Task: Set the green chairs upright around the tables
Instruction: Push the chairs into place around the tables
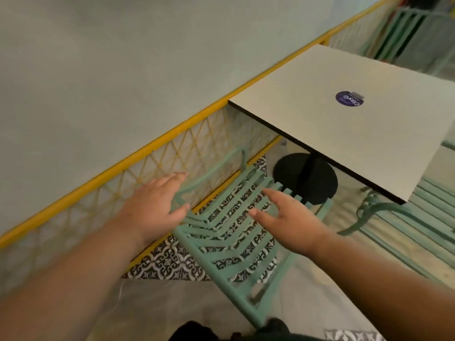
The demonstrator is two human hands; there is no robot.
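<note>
Head view: a green chair (202, 254) is noted at 6 o'clock, beside the counter (344, 143); uprightness cannot be told. Left grip (157, 200) and right grip (288, 217) are spread above it, nothing held. A second green chair (394, 212) is logged at 3 o'clock. Task is judged unfinished.

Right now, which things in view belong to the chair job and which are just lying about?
Job: near green chair, second green chair, table, left hand, right hand.
Lying about: purple sticker, yellow railing, patterned floor tiles.
</note>
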